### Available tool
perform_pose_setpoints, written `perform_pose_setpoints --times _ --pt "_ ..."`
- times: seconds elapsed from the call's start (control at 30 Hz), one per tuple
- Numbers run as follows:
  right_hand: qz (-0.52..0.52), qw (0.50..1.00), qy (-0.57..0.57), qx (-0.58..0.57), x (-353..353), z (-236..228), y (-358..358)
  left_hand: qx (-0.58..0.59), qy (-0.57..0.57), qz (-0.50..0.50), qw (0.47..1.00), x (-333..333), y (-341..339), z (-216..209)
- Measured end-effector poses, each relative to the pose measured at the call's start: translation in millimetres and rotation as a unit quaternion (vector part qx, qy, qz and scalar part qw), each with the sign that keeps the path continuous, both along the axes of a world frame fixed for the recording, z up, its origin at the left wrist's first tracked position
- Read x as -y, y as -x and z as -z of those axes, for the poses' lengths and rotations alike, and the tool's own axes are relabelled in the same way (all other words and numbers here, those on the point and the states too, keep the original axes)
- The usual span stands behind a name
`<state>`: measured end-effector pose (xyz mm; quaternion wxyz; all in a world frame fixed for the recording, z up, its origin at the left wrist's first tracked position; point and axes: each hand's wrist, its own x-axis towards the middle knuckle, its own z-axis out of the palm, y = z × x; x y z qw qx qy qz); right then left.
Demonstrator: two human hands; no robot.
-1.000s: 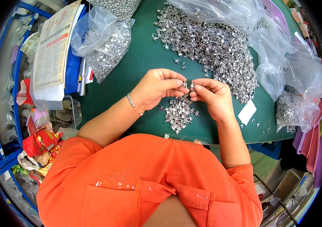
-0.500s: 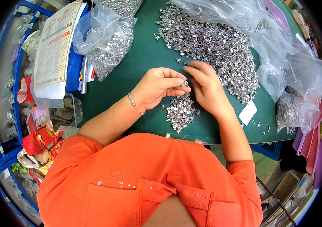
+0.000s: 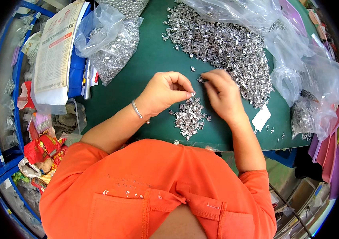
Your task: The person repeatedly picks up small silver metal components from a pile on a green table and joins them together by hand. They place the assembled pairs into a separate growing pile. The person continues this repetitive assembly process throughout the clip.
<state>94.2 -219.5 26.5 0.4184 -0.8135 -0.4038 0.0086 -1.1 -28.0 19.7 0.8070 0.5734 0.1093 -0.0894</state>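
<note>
My left hand (image 3: 164, 92) hovers over the green table (image 3: 149, 63) with its fingers curled, pinching a tiny silver metal part at thumb and forefinger. Just below it lies a small pile of silver parts (image 3: 190, 116). My right hand (image 3: 222, 94) reaches forward, its fingertips touching a loose part at the near edge of the big heap of silver parts (image 3: 225, 47). A thin bracelet (image 3: 137, 110) circles my left wrist.
A clear bag of silver parts (image 3: 113, 51) lies at the left, next to a newspaper (image 3: 56, 51) on a blue box. Crumpled clear plastic bags (image 3: 313, 79) pile at the right. A white slip (image 3: 262, 118) sits near the table's front edge.
My right hand has left my left hand and reached forward to the edge of the big heap. My left hand has stayed over the small pile.
</note>
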Motion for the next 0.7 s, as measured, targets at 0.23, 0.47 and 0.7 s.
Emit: perform_pose_setpoints --times 0.23,0.47,0.7 --pt "0.051 0.998 0.029 -0.009 4.6 6.7 -2.2 0.110 -0.348 0.068 0.928 -1.0 -6.4 -18.5" --pt "0.058 0.995 0.052 0.057 -11.6 9.8 12.8 0.315 -0.593 -0.030 0.741 -0.3 -50.8 25.4" --pt "-0.054 0.973 0.051 -0.220 16.6 -15.6 5.0 0.047 -0.261 -0.020 0.964 -5.5 -32.9 4.6"
